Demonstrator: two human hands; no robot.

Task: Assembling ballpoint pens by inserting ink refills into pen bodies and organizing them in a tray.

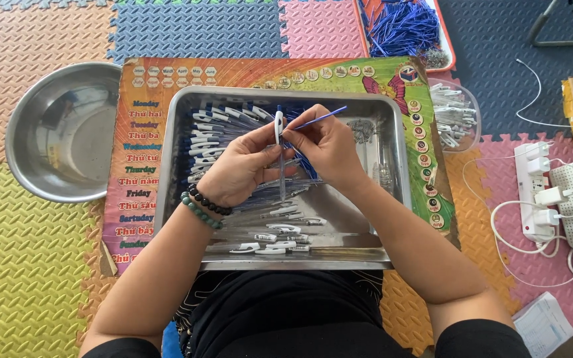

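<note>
A: What step is this?

B: Fitting, I'd judge. The left hand [237, 169] pinches a pen barrel [278, 127]; the right hand [326, 142] grips a blue refill [319, 120] beside it, above the tray [396, 152].

A: Next?

B: Lining the refill up with the barrel's mouth, which the fingers hide.

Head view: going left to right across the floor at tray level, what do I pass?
Round steel bowl → colourful board → metal tray with both hands over it → clear tub of white clips → white power strip.
</note>
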